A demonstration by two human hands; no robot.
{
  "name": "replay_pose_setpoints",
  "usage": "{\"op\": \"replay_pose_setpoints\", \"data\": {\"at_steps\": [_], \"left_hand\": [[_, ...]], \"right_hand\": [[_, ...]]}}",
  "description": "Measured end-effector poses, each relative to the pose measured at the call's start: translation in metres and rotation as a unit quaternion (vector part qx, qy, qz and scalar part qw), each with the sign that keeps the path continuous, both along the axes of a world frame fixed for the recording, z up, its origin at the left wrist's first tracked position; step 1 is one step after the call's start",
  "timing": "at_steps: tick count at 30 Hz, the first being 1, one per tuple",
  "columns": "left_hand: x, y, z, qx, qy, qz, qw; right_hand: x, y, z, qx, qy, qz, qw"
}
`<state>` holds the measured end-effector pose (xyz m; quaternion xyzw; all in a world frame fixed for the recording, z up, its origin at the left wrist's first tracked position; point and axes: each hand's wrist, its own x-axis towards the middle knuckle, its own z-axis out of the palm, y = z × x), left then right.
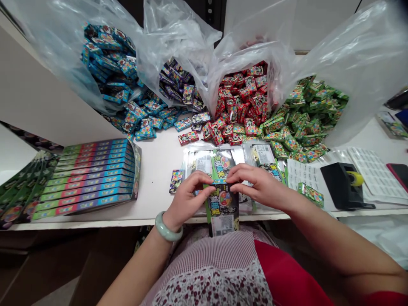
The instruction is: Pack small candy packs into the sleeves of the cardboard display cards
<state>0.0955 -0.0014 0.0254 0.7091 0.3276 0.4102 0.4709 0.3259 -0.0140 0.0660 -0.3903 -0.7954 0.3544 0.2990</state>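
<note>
At the table's front edge I hold a black-and-green printed candy packet [224,203] between both hands; its lower part hangs past the edge. My left hand [195,196] pinches its top left corner between thumb and fingers. The top right corner is in the closed fingers of my right hand [255,185]. A narrow blue strip shows along the top edge between my fingertips. Just behind it, a similar printed packet [223,163] lies on clear plastic bags [191,148]. A small dark candy box [176,180] lies beside my left hand.
Plastic bags along the back spill small blue boxes [111,55], purple boxes [178,83], red boxes [244,93] and green boxes [312,110]. Rows of coloured boxes [92,174] stand at left. A tape dispenser [341,185], label sheets [376,170] and a green box [310,194] are at right.
</note>
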Motion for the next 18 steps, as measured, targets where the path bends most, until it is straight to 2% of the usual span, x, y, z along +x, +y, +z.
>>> {"op": "replay_pose_setpoints", "data": {"at_steps": [3,8,11,18], "left_hand": [[0.003,-0.002,-0.002,-0.02,0.011,0.006,1.0],[0.007,0.003,-0.002,0.028,0.045,0.015,0.998],[0.005,0.008,-0.003,0.036,0.043,0.011,0.998],[0.006,0.008,-0.006,0.046,0.059,0.012,0.997]], "right_hand": [[-0.003,-0.008,-0.015,0.009,0.033,-0.036,0.999],[-0.009,-0.021,-0.041,-0.003,0.125,-0.173,0.977],[-0.007,-0.02,-0.044,-0.012,0.154,-0.191,0.969],[-0.01,-0.016,-0.038,-0.005,0.134,-0.205,0.969]]}}
